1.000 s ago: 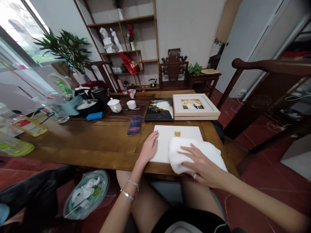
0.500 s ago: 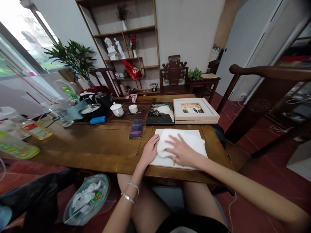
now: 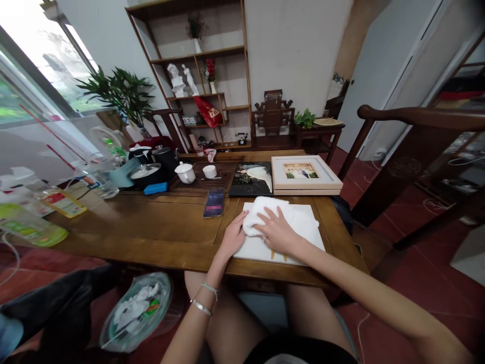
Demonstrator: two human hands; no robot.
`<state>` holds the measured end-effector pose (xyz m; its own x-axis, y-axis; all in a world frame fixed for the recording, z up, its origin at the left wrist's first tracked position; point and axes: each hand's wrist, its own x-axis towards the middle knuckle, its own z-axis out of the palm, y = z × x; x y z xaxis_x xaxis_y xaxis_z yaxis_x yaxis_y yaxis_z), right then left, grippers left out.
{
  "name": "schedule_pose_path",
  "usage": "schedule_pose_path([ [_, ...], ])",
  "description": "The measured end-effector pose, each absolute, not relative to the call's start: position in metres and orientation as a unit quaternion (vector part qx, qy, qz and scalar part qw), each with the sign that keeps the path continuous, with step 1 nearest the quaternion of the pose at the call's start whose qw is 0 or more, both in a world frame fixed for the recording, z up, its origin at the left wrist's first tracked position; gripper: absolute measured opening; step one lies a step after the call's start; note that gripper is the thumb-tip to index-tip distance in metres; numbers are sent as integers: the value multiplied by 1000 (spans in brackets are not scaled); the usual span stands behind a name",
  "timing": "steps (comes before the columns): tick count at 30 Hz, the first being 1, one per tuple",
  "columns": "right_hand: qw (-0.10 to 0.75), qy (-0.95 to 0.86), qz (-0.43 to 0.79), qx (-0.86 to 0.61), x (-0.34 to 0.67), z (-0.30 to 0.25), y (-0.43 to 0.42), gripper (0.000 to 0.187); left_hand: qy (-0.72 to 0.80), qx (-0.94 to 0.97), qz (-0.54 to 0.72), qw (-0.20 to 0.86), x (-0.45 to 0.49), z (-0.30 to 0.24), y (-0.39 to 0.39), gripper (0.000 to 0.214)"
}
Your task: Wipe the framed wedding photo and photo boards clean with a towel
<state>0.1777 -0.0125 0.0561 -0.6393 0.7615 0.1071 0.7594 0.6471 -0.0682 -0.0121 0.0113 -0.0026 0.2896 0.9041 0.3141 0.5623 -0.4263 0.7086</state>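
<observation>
A white board (image 3: 261, 250) lies flat on the wooden table (image 3: 151, 222) in front of me. A white towel (image 3: 288, 215) is bunched on top of it. My right hand (image 3: 278, 233) presses flat on the towel, fingers spread. My left hand (image 3: 233, 236) rests on the board's left edge, fingers loosely curled against the towel's side. Small gold marks (image 3: 278, 256) show on the board near its front edge.
A phone (image 3: 214, 202) lies left of the board. Behind it are a dark photo print (image 3: 252, 178) and a white picture frame (image 3: 303, 174). A tea tray with cups (image 3: 197, 173), pots and bottles fill the left side. A lined bin (image 3: 138, 308) stands below.
My right hand slid the towel from the board's near right corner up and left across the board. The left hand stayed at the board's left edge.
</observation>
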Motion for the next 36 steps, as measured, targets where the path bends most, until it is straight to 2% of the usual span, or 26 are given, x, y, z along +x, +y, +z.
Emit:
schedule_pose_path([
  [5, 85, -943, 80, -312, 191, 56, -68, 36, 478, 770, 355, 230, -11, -4, 10, 42],
  [8, 111, -940, 123, -299, 208, 54, -75, 35, 486, 772, 349, 215, -10, -6, 10, 42],
  [12, 151, -921, 113, -341, 220, 48, -30, 29, 492, 771, 347, 207, -9, -8, 10, 42],
  [18, 187, -889, 81, -410, 212, 42, 32, 30, 490, 769, 357, 201, -7, -6, 9, 40],
  [21, 179, -895, 80, -401, 209, 41, 8, 31, 491, 769, 359, 197, -7, -6, 8, 40],
  [26, 136, -943, 112, -283, 217, 39, -65, 48, 490, 772, 355, 194, -7, -8, 9, 40],
  [28, 139, -946, 119, -266, 222, 39, -71, 49, 489, 772, 355, 197, -7, -8, 9, 41],
  [32, 197, -929, 102, -296, 228, 36, -35, 36, 491, 769, 357, 202, -7, -8, 9, 41],
  [36, 201, -904, 99, -364, 242, 40, 12, 32, 496, 770, 349, 198, -7, -6, 8, 41],
])
